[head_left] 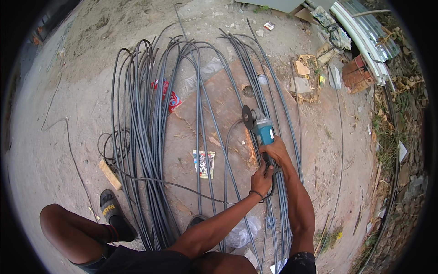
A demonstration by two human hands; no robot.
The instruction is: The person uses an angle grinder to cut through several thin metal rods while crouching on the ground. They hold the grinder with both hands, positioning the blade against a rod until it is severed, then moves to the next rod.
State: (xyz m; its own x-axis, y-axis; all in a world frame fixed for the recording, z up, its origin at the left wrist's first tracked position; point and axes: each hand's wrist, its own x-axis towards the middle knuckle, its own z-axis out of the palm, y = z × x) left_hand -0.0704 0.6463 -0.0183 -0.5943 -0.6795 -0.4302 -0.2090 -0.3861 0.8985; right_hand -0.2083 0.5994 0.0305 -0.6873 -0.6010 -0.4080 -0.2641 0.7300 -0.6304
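Observation:
Both my hands are closed on a teal angle grinder [264, 133], held over a bundle of steel rebar [250, 68] on the right. My right hand [278, 150] grips its body just behind the gear head. Lower down, my left hand [262, 179] holds the rear end, where the black cord [182, 186] leaves. The dark cutting disc [248, 117] stands on edge at the left of the tool head, beside the rods. Orange-brown marks show just below it; whether they are sparks I cannot tell. Whether the disc touches a rod is also unclear.
A thicker bundle of bent rebar [141, 118] lies left of centre, near my sandalled foot [114, 210]. The cord crosses that bundle to a coil. A wood block [110, 174], a red wrapper [173, 101] and a printed packet [203, 163] lie on the ground. White pipes [360, 41] are at upper right.

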